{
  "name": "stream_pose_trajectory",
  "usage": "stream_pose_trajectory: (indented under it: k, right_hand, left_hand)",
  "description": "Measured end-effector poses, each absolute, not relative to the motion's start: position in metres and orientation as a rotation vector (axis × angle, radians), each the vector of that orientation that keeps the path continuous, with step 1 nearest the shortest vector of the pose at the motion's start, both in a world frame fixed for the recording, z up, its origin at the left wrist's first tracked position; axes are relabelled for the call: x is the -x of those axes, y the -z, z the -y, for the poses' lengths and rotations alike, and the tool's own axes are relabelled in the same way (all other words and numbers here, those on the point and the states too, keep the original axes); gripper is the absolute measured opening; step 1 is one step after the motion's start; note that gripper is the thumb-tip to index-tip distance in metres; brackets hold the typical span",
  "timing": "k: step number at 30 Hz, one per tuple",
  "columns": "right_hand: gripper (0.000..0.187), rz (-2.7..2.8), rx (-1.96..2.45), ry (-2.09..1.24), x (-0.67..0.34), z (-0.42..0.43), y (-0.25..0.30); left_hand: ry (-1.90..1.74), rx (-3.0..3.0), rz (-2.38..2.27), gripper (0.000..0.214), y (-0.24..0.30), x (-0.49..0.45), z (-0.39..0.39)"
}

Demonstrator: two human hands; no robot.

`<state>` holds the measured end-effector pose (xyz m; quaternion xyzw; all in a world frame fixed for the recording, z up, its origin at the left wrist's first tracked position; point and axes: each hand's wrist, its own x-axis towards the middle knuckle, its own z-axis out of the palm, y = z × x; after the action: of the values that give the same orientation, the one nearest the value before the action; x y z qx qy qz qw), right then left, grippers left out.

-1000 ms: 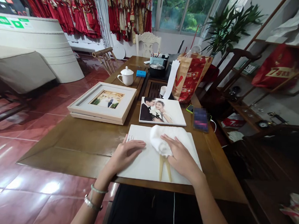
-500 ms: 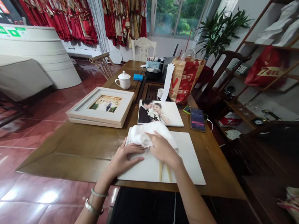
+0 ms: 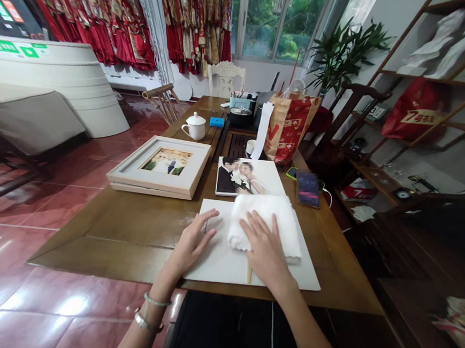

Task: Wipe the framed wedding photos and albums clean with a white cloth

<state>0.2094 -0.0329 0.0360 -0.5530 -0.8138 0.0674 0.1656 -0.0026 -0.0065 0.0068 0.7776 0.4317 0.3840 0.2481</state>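
Note:
My right hand (image 3: pixel 266 247) lies flat on a folded white cloth (image 3: pixel 288 229), its fingers spread over the top. Under the cloth is a flat white board (image 3: pixel 217 264) at the table's near edge. A narrow tan strip (image 3: pixel 249 272) on the board pokes out below the cloth, beside my right wrist. My left hand (image 3: pixel 195 241) is at the board's left edge with fingers apart and nothing in it. Just beyond the board lies a photo panel (image 3: pixel 272 180) picturing a couple.
Two stacked picture frames (image 3: pixel 199 172) lie to the left on the wooden table (image 3: pixel 131 230). A lidded white cup (image 3: pixel 196 128), a blue box (image 3: pixel 216 122) and a paper bag (image 3: pixel 286 127) stand farther back. A phone (image 3: pixel 308 188) with a cable lies at right.
The cloth, bunched earlier under my right hand, has shifted right and now lies as a flat folded pad. My right hand has opened flat on it. My left hand has drawn slightly left, fingers lifted.

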Motion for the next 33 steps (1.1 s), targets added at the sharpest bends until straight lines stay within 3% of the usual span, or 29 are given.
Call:
stream_pose_trajectory:
  k: [7, 10, 17, 23, 29, 33]
  right_hand:
    - [0.071, 2.463, 1.083, -0.717, -0.201, 0.063, -0.058]
    - [0.076, 2.395, 1.137, -0.867, -0.229, 0.072, -0.065]
    - [0.066, 2.109, 1.545, -0.529, -0.303, 0.058, -0.035]
    - [0.075, 2.041, 1.894, -0.136, -0.297, 0.031, -0.023]
    - [0.079, 2.294, 1.669, -0.232, -0.232, 0.047, -0.035]
    - [0.084, 2.483, 1.367, -0.381, -0.213, 0.083, -0.043]
  left_hand:
    - [-1.030, -2.142, -1.146, 0.037, -0.012, 0.002, 0.008]
    - [-0.932, -2.144, -1.169, 0.033, -0.010, 0.002, 0.008]
    - [-0.881, -2.176, -1.204, 0.025, -0.006, 0.002, 0.006]
    - [-0.897, -2.189, -1.200, 0.026, -0.005, 0.002, 0.006]
    - [-0.924, -2.175, -1.191, 0.027, -0.004, 0.002, 0.005]
    - [-0.950, -2.121, -1.169, 0.011, -0.009, -0.001, 0.006]
